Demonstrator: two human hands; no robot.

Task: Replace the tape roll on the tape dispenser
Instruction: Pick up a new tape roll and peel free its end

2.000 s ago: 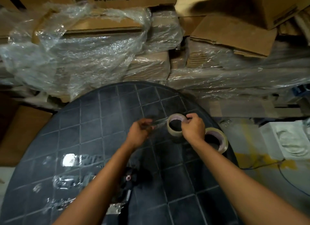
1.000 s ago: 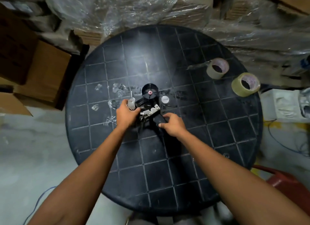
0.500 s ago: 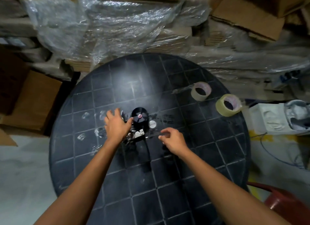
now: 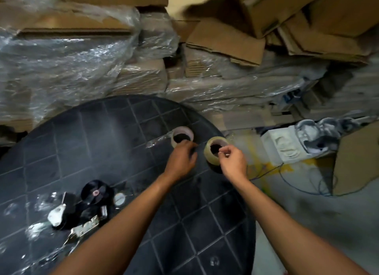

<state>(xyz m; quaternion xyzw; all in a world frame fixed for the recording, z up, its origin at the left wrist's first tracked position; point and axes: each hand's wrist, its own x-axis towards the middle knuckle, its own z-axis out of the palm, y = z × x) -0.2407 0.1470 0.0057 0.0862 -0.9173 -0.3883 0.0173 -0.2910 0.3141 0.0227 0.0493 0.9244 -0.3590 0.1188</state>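
Note:
The black tape dispenser (image 4: pixel 92 205) lies on its side at the near left of the round black table (image 4: pixel 127 135), its hub bare. Two tape rolls are at the table's far right edge. The pale roll (image 4: pixel 182 133) stands flat with a clear strip trailing to its left. My left hand (image 4: pixel 180 162) is curled against its near side; its grip is hidden. The yellowish roll (image 4: pixel 212 149) is tilted, and my right hand (image 4: pixel 232 162) pinches its near rim.
Plastic-wrapped cardboard boxes (image 4: pixel 82 69) are stacked right behind the table. On the floor to the right are a white foam block (image 4: pixel 285 147), a cardboard sheet (image 4: pixel 359 157) and thin cables (image 4: pixel 297 184). Scraps of clear tape (image 4: pixel 39 229) lie beside the dispenser.
Both hands left the dispenser and reached across to the two rolls at the far right. The view swung up and right. The yellowish roll now tilts under my right hand.

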